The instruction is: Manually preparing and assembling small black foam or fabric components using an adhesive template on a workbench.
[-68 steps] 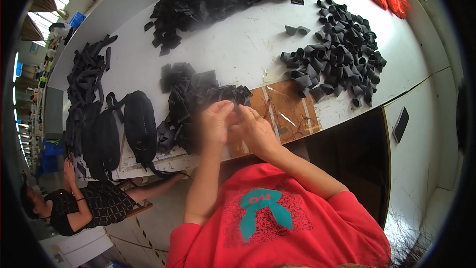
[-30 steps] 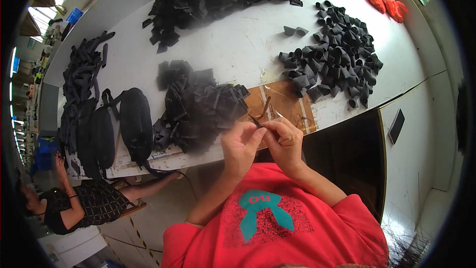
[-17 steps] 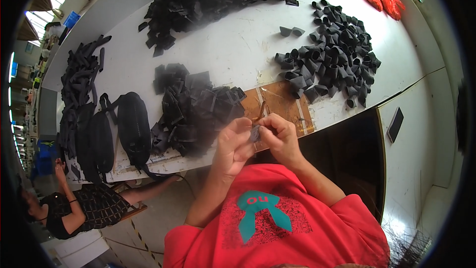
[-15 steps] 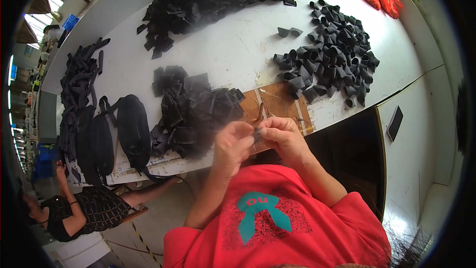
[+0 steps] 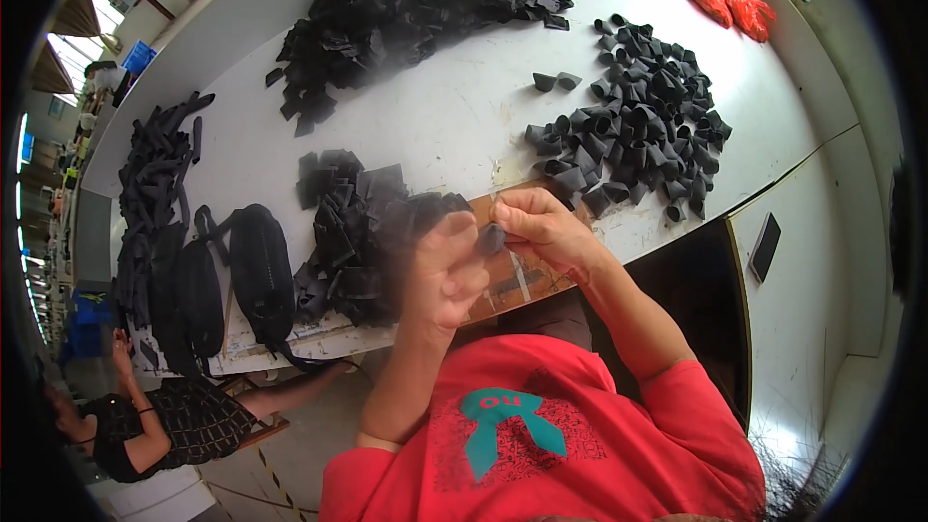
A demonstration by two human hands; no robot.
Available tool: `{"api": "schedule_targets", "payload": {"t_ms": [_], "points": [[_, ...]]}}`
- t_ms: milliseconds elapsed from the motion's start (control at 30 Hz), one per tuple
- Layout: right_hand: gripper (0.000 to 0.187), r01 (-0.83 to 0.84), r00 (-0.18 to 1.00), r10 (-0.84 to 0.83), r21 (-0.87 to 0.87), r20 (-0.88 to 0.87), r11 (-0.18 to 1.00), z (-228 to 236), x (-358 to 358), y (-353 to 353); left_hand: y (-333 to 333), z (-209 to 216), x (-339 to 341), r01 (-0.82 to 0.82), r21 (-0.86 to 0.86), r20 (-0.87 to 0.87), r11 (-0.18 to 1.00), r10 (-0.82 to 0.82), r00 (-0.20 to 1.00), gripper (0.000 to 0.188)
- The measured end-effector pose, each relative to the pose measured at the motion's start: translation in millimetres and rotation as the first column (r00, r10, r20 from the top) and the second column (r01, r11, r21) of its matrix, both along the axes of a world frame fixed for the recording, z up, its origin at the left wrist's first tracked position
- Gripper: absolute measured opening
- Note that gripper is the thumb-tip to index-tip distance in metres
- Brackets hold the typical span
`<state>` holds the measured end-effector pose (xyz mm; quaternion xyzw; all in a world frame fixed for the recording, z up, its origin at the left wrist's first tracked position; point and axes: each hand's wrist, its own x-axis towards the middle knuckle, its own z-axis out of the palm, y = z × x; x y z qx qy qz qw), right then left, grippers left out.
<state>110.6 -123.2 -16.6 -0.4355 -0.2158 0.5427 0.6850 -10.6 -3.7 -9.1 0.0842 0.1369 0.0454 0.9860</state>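
Note:
A small curled piece of black fabric is held up between my two hands, over the brown board at the table's near edge. My right hand pinches its upper edge between thumb and fingertips. My left hand has its fingers bent in against the piece's left side; the exact grip is partly hidden and blurred. Just left of it lies a heap of flat black fabric pieces. Beyond my right hand spreads a pile of black fabric pieces curled into loops.
A larger heap of flat black pieces lies at the back of the white table. Black strips and black bags are on the left. Red plastic bags lie far right; a phone-like dark slab rests at right. Another person sits at left.
Both hands have moved forward and up from near my body, carrying the black piece. More of it now shows between them. The left hand has turned upward.

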Motion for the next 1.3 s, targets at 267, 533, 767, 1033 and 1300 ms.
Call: {"api": "schedule_targets", "payload": {"t_ms": [267, 533, 767, 1033, 1300], "points": [[0.034, 0.452, 0.547, -0.399, 0.142, 0.736, 0.881, 3, -18, -7, -15, 8, 12, -0.305, 0.849, 0.168, 0.431, 0.328, 0.930, 0.034], [0.029, 0.447, 0.231, -0.385, 0.254, 0.894, 0.858, 35, -40, -6, -11, 3, 8, -0.419, 0.769, 0.283, 0.483, 0.330, 0.900, 0.014], [0.016, 0.498, 0.174, -0.454, 0.320, 0.874, 0.806, 28, -38, -4, -9, -12, -2, -0.360, 0.392, 0.242, 0.847, 0.282, 0.928, 0.012], [0.014, 0.443, 0.172, -0.476, 0.364, 0.862, 0.819, 7, -34, -6, -12, -10, -6, -0.337, 0.829, 0.181, 0.447, 0.354, 0.917, 0.014], [0.013, 0.440, 0.189, -0.365, 0.254, 0.912, 0.861, 19, -29, -6, 2, 24, 11, -0.287, 0.932, 0.327, -0.220, 0.175, 0.929, 0.009]]}}
